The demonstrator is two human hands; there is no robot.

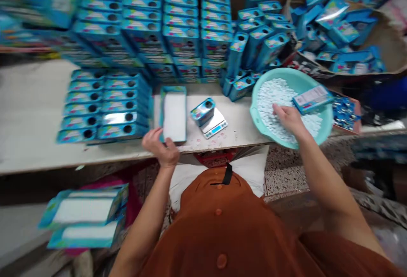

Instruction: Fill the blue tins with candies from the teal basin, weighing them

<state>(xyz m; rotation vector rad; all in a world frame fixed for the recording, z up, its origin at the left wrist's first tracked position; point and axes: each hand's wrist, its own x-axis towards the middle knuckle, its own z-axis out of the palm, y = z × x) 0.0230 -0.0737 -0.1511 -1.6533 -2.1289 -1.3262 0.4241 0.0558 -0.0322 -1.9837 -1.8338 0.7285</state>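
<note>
My left hand is at the table's front edge, fingers apart and holding nothing. Its fingertips are by the near left corner of an open blue box with a white inside; whether they touch it I cannot tell. My right hand reaches into a turquoise basin of white pellets. Its fingers curl down among the pellets, and what they hold is hidden. A small blue carton lies across the basin beside that hand. Between my hands, another blue carton stands on a small digital scale.
Rows of blue cartons are stacked along the back, with a lower block at left. A large sack of blue cartons stands behind the basin. At right sits a tray of small blue pieces. More white-lined boxes lie low at left.
</note>
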